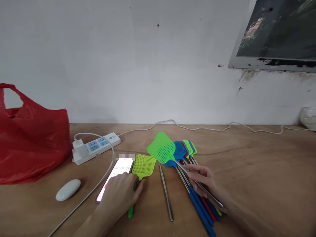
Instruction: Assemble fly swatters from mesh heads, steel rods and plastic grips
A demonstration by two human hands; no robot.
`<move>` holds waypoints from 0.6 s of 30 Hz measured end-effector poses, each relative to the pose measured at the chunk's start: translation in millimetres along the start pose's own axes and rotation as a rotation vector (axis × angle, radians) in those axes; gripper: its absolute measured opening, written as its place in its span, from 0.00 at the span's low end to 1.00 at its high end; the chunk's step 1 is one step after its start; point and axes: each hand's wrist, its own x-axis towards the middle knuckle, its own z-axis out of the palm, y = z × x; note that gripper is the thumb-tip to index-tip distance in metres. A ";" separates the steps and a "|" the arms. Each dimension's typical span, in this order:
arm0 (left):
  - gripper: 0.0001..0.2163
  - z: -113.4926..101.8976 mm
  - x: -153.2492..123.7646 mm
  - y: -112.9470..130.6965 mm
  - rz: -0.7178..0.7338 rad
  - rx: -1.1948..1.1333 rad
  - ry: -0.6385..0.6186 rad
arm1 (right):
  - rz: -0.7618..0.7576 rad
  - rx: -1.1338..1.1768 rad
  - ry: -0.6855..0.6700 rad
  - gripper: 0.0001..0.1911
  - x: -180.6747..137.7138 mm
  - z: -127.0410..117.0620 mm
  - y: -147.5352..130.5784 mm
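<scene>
pinching a green swatter [161, 148] by its metal shaft [209, 192], the right hand [205, 181] has the mesh head ahead and leftward, more swatters [201, 214] beneath. left of this grip lies a loose rod [167, 195]; beyond, the left hand [122, 189] covers a green handle [130, 211], whether gripping i cannot tell.
</scene>
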 end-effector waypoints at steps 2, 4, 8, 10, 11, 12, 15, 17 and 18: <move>0.20 0.2 0.8 -1.4 -0.011 0.012 -0.011 | 0.001 0.004 -0.005 0.26 0.2 -0.2 0.6; 0.21 0.8 1.3 -1.4 -0.007 0.018 -0.002 | 0.004 0.016 -0.006 0.26 0.5 -0.1 1.0; 0.21 2.6 0.1 0.0 -0.002 -0.002 0.010 | 0.006 0.026 0.000 0.24 0.4 0.2 1.0; 0.21 2.9 -0.9 0.1 -0.006 -0.007 0.005 | 0.008 0.026 -0.002 0.23 0.2 0.2 0.6; 0.21 2.7 -1.2 0.0 -0.008 -0.005 0.004 | 0.010 0.026 -0.005 0.23 0.1 0.1 0.4; 0.21 2.3 -1.4 0.0 -0.012 0.000 0.004 | 0.012 0.027 -0.006 0.23 0.1 0.0 0.2; 0.22 -0.4 -1.5 0.4 0.006 0.004 -0.017 | 0.026 0.021 -0.002 0.24 0.0 -0.4 0.1; 0.21 -2.1 -1.7 1.5 0.032 -0.005 -0.041 | 0.033 0.018 0.001 0.24 0.0 -0.7 0.7; 0.20 -2.5 -2.1 2.1 0.050 -0.018 -0.052 | 0.035 0.017 0.002 0.24 0.0 -0.8 1.2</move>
